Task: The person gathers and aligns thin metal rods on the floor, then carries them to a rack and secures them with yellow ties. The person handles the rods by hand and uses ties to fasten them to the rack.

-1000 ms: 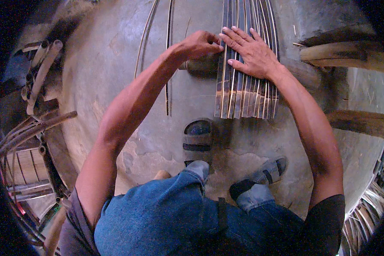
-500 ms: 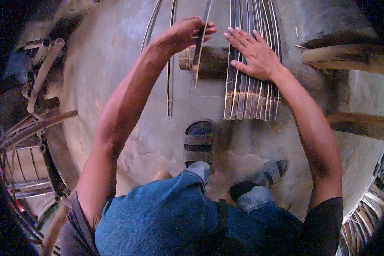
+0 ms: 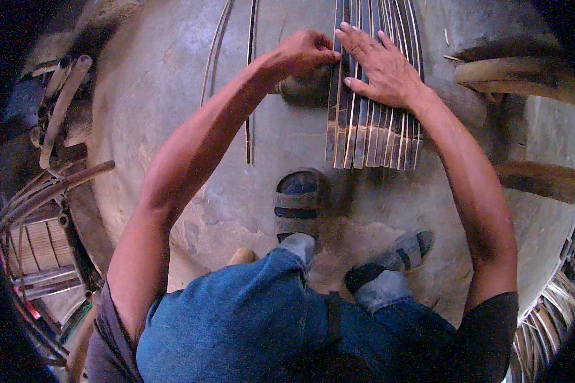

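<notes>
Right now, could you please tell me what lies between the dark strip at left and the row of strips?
The head view shows the left hand, part of a log and floor.

No text, label, brand, number or sign legible anywhere in the frame, centre or sides. Outer rim dark and grainy; any marking there too dim to make out.

Dim light leaves a pale sheen on the floor [image 3: 172,70], with grain and dark, curving edges.
</notes>
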Available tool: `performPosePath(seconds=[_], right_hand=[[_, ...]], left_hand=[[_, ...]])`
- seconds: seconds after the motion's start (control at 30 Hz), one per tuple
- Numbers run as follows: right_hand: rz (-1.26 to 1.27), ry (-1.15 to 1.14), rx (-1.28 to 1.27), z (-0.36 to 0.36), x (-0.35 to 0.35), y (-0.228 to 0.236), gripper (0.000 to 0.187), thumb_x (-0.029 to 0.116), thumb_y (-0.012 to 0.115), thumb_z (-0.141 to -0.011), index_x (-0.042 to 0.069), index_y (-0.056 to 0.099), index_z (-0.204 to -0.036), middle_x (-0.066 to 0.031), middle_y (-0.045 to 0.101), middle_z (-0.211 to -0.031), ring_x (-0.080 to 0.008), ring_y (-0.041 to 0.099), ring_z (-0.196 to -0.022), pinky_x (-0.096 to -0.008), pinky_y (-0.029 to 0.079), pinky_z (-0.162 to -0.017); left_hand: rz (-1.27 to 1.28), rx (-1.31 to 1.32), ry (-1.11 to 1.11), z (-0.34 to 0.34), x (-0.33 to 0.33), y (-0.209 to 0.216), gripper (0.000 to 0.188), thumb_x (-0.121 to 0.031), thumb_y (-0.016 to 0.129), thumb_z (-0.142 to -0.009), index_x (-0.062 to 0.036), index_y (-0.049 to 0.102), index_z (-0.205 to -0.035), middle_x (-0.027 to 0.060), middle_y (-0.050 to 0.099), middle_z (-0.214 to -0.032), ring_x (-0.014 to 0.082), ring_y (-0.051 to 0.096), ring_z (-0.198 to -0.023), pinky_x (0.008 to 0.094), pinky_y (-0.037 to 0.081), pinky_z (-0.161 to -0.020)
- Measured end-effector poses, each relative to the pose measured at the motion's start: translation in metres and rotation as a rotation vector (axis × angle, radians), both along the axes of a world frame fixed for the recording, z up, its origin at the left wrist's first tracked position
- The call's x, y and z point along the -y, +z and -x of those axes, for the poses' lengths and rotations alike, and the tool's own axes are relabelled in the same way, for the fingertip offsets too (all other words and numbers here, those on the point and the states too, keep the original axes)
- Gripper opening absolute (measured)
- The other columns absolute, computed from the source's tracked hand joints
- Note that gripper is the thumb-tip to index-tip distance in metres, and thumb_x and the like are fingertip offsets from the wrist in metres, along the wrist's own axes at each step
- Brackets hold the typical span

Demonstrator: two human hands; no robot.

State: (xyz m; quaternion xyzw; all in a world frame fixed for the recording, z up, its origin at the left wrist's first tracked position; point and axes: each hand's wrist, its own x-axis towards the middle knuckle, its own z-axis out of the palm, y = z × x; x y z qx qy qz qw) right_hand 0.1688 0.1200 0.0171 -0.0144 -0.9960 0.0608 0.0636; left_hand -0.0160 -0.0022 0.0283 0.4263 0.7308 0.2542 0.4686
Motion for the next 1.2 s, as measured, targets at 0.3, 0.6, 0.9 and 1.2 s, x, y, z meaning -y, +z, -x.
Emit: performPosePath(seconds=[0.3,0.6,0.9,1.2], right_hand=[[-0.007,0.017,-0.031,0.001,-0.001,-0.002,0.076,0.049,0.047,-0.087,0.015,0.014,-0.147,-0.0094,0.018,-0.152,-0.0262,0.026,-0.137,-0.0522,0.022,-0.11],[-0.008,0.011,-0.025,0.002,-0.002,-0.004,0.076,0.049,0.046,-0.088,0.015,0.013,-0.147,-0.0103,0.019,-0.152,-0.0266,0.026,-0.137,-0.0529,0.022,-0.11],[-0.012,0.009,-0.012,0.003,-0.002,-0.003,0.076,0.049,0.046,-0.088,0.015,0.014,-0.147,-0.0107,0.019,-0.152,-0.0265,0.025,-0.138,-0.0527,0.021,-0.11],[-0.014,-0.001,-0.029,0.002,-0.002,-0.004,0.076,0.048,0.047,-0.087,0.014,0.015,-0.147,-0.0107,0.021,-0.151,-0.0263,0.025,-0.138,-0.0518,0.021,-0.11]], left_hand=[[-0.048,-0.057,-0.106,0.005,-0.002,-0.009,0.045,-0.039,0.07,-0.08,0.0017,0.064,-0.098,0.0047,0.065,-0.083,0.0122,0.057,-0.073,0.0302,0.048,-0.064],[-0.066,-0.043,-0.135,0.002,-0.001,0.004,0.045,-0.041,0.069,-0.081,0.001,0.064,-0.097,0.0039,0.064,-0.082,0.0117,0.056,-0.073,0.029,0.047,-0.066],[-0.118,0.016,-0.124,0.006,0.0,-0.009,0.045,-0.039,0.07,-0.08,0.0024,0.065,-0.095,0.0047,0.063,-0.079,0.0125,0.056,-0.072,0.0299,0.046,-0.066],[-0.073,-0.062,-0.138,0.005,-0.003,-0.007,0.046,-0.04,0.07,-0.08,0.0014,0.063,-0.1,0.0038,0.064,-0.083,0.0119,0.056,-0.075,0.0291,0.047,-0.067]])
